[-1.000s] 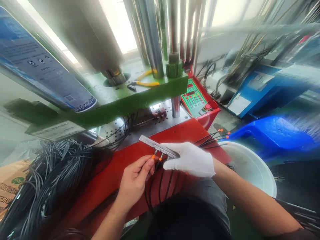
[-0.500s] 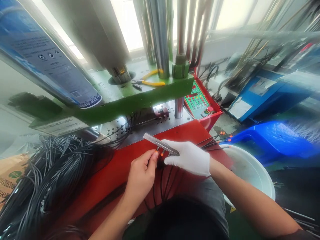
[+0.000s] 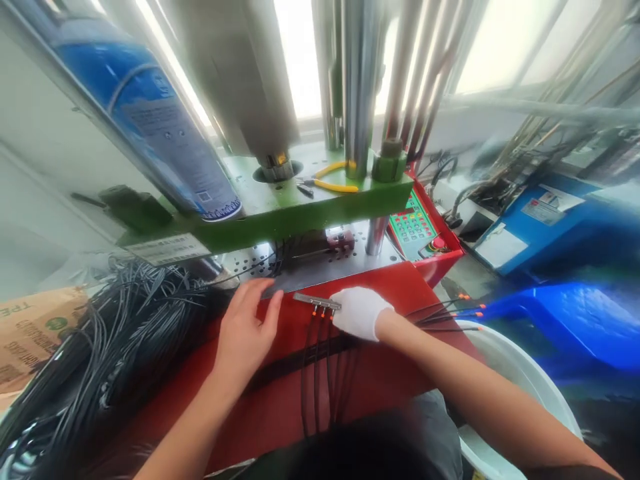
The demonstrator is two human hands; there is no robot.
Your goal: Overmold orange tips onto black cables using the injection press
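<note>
In my right hand (image 3: pixel 361 313), which wears a white glove, is one end of a narrow metal bar (image 3: pixel 313 302). Several black cables (image 3: pixel 316 367) with orange tips hang from the bar's lower edge and run down over the red tabletop (image 3: pixel 395 373). My left hand (image 3: pixel 247 320) is bare and holds nothing; its thumb and fingers are apart, just left of the bar's free end. The glove hides the bar's right end.
A green press plate (image 3: pixel 300 217) carries a blue spray can (image 3: pixel 165 133) and yellow-handled pliers (image 3: pixel 335 187). Black cables (image 3: pixel 135 327) lie heaped at left. A red control panel (image 3: pixel 415 227) stands behind at right, above a white tub (image 3: pixel 525 360) and a blue plastic object (image 3: pixel 575 327).
My left hand has let go of an orange-tipped cable at the bar and moved left, its fingers opening. My right hand still holds the bar. The camera view has shifted.
</note>
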